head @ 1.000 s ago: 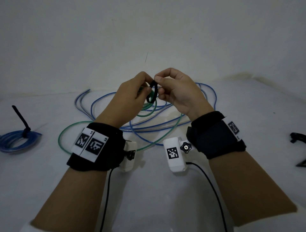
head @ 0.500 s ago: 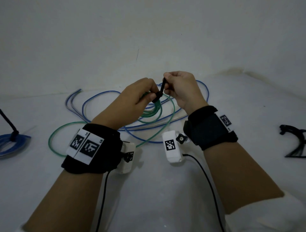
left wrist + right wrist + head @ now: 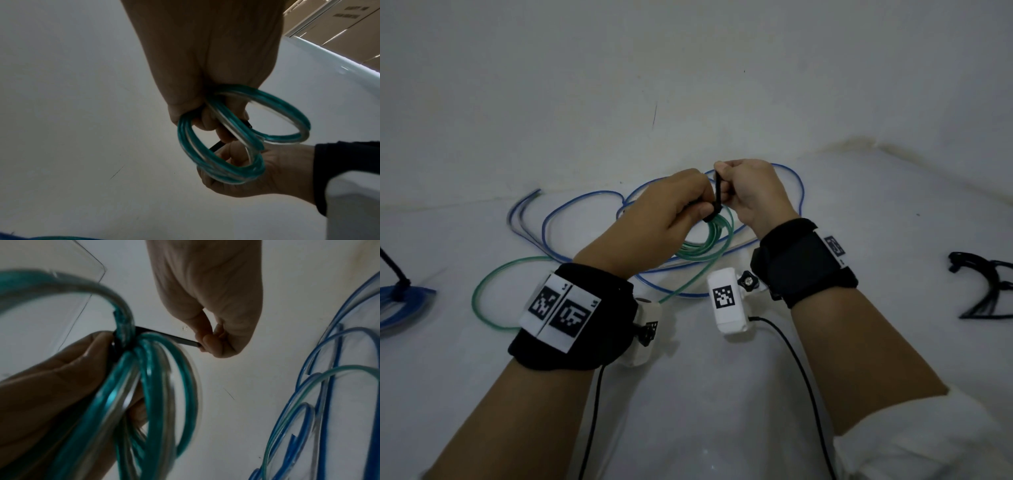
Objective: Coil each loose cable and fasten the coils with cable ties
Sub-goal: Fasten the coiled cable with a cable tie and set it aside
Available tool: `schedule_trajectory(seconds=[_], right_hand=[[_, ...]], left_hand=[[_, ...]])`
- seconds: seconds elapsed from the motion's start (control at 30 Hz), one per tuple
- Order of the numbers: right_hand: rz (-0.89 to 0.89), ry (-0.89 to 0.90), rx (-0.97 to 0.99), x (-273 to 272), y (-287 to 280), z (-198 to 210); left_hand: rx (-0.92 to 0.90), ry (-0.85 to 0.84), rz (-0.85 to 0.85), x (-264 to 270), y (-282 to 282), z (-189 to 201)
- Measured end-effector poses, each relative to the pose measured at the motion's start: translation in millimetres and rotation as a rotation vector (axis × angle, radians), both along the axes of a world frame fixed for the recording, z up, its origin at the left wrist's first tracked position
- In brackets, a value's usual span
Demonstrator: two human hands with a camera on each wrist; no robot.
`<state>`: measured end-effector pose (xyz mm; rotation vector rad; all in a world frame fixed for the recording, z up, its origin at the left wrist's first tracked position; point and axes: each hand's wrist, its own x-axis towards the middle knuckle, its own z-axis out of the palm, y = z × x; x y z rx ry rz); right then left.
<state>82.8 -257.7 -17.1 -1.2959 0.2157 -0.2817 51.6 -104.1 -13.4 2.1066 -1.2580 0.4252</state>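
Right wrist view shows you cinching: your left hand (image 3: 51, 382) grips the green coil (image 3: 131, 386) above the table while your right hand (image 3: 218, 331) pinches the black tie's tail (image 3: 174, 338), so next, I judge, pull it snug.

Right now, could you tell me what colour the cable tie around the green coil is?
Black; the cable tie shows best in the right wrist view.
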Motion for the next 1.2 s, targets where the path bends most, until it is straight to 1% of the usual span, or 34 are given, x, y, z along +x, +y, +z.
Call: schedule_trajectory(seconds=[0.13, 0.23, 0.3, 0.37, 0.4, 0.47, 0.53, 0.63, 0.73, 0.87, 0.9, 0.97, 1.07, 1.1, 1.13, 1.2], right_hand=[[0.003, -0.024, -0.042, -3.4, -1.0, 2.0], [-0.003, -0.088, -0.045, -12.0, -3.9, 15.0], [-0.005, -0.140, -0.077, -21.0, -2.4, 28.0], [0.016, -0.167, -0.203, -30.8, 3.5, 39.6], [0.059, -0.174, -0.299, -36.2, 9.1, 44.2], [0.231, -0.160, -0.462, -47.1, 26.2, 48.5], [0.367, -0.132, -0.511, -54.2, 46.7, 45.4], [0.419, -0.099, -0.470, -58.0, 78.3, 37.1], [0.423, -0.086, -0.427, -60.2, 106.8, 33.0], [0.452, -0.118, -0.475, -61.9, 143.7, 27.6], [0.456, -0.129, -0.465, -61.7, 152.9, 25.6], [0.471, -0.130, -0.427, -60.3, 172.5, 21.5], [0.568, -0.114, -0.394, -59.6, 201.9, 19.0], [0.618, -0.111, -0.388, -60.0, 211.9, 18.9], [0.666, -0.106, -0.388, -60.6, 221.7, 19.1], [0.730, -0.087, -0.401, -60.1, 241.9, 17.8]], left_hand=[[-0.017, 0.026, 0.035, 0.9, 1.2, 0.7], [-0.037, 0.035, 0.110, 4.0, 7.2, 6.7], [-0.066, 0.000, 0.191, 7.1, 13.4, 12.4], [-0.137, -0.031, 0.313, 10.3, 22.0, 16.8], [-0.194, -0.045, 0.380, 10.9, 26.8, 17.9], [-0.321, -0.048, 0.501, 9.7, 37.4, 17.8], [-0.403, -0.027, 0.582, 5.0, 47.4, 16.9], [-0.454, 0.051, 0.652, -5.3, 63.2, 15.8], [-0.497, 0.172, 0.670, -17.3, 82.4, 15.5], [-0.681, 0.459, 0.499, -43.8, 112.5, 18.8], [-0.699, 0.483, 0.490, -48.5, 121.7, 19.3], [-0.644, 0.427, 0.545, -52.0, 145.8, 18.0], [-0.377, 0.211, 0.748, -48.9, 189.1, 11.5], [-0.306, 0.179, 0.801, -47.4, 203.1, 9.1], [-0.276, 0.195, 0.833, -47.2, 216.1, 7.8], [-0.300, 0.281, 0.856, -47.5, 240.3, 6.6]])
